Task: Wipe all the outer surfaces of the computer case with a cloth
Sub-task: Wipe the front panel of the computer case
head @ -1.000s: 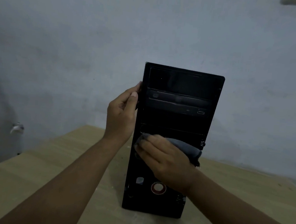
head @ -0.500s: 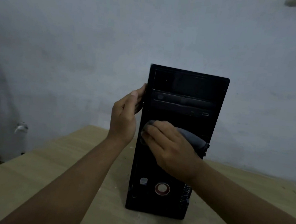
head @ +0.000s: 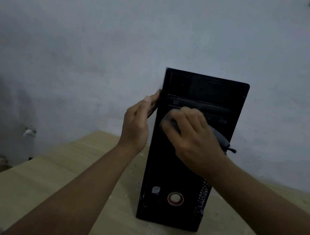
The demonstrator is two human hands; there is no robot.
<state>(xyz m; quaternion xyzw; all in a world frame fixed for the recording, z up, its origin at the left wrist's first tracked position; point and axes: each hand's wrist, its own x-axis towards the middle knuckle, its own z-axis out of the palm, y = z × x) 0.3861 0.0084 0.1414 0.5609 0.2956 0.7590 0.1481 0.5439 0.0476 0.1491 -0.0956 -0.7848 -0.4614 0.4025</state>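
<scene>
Up the front panel since earlier: right hand [head: 191, 138] curled round grey cloth [head: 218, 135], pressing computer case [head: 165, 173] beneath. Beside it, left hand [head: 135, 127] gripping case's edge. Wooden table [head: 54, 174] below hands; pale wall [head: 101, 40] beyond.

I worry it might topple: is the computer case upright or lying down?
Upright. The computer case stands on its bottom end on the table, drive bays at top; the left hand holds its side edge.

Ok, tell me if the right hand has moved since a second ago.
Yes: the right hand, gripping the cloth, has climbed the computer case, away from the red ring, up to the drive tray.
</scene>
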